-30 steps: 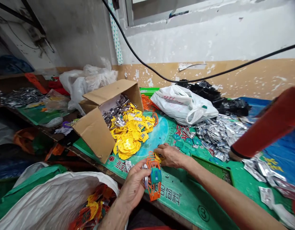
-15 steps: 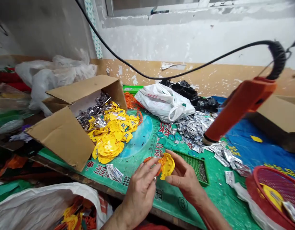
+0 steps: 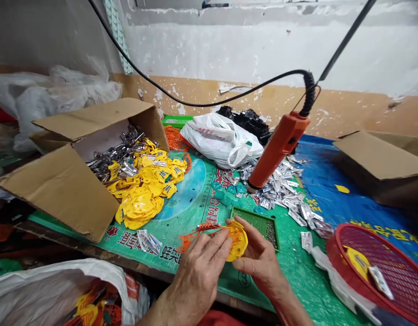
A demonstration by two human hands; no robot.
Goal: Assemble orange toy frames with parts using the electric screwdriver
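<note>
Above the table's front edge, my right hand (image 3: 261, 256) is closed around the outer side of a rounded yellow plastic part (image 3: 239, 243), thumb below and fingers above. My left hand (image 3: 204, 267) has its fingers pressed together at the part's left side, over an orange openwork plastic piece (image 3: 192, 234) that juts out to the left. The left fingertips hide where the orange piece meets the yellow one, so I cannot tell whether they are joined. Just behind my right hand lies a green tray (image 3: 277, 233) of small dark bits.
An orange-red electric screwdriver (image 3: 278, 149) hangs from its cable beyond my hands. On the left, a tipped carton (image 3: 83, 190) spills metal pieces and yellow parts (image 3: 141, 206). Silvery packets (image 3: 283, 181) lie behind the tray. A red basket (image 3: 334, 244) stands right; a white sack (image 3: 103, 271) sits front left.
My view has shifted, and the screwdriver hangs further left and more upright in it. The orange piece now sticks out further to the left from under my left fingers.
</note>
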